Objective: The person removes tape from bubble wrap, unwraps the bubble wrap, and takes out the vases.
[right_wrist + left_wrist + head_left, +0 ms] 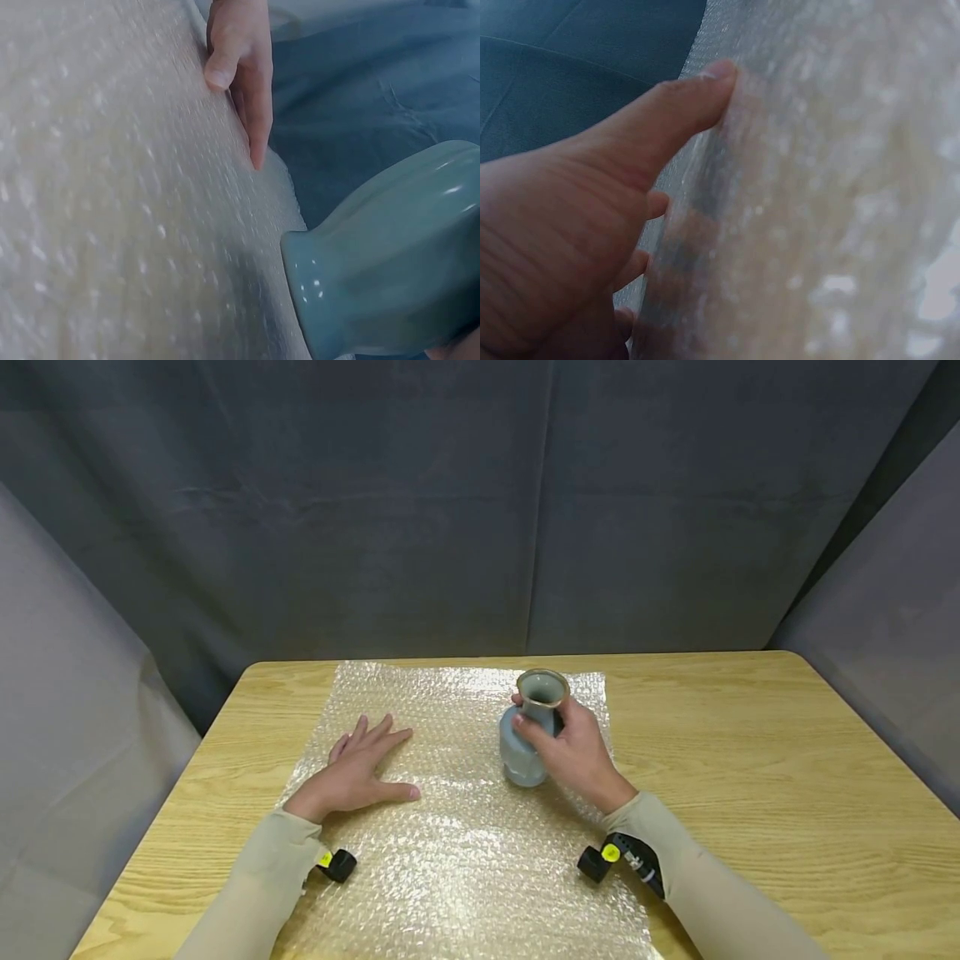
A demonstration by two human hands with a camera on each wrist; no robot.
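Observation:
A blue-grey glazed ceramic vase (522,758) with a brown rim is upright over the right part of a sheet of bubble wrap (457,860). My right hand (581,752) grips the vase by its neck, thumb on the near side. In the right wrist view, the base of the vase (390,255) is close to the bubble wrap; whether they touch, I cannot tell. Flat on the left part of the sheet rests my left hand (356,777), fingers spread and thumb out to the side. The left wrist view shows its thumb (697,101) against the bubbles.
The bubble wrap lies on a wooden table (750,777), reaching from the back edge to the front. A dark grey curtain (390,527) hangs behind the table, with lighter cloth panels (67,710) on either side. Each wrist carries a small black camera (594,864).

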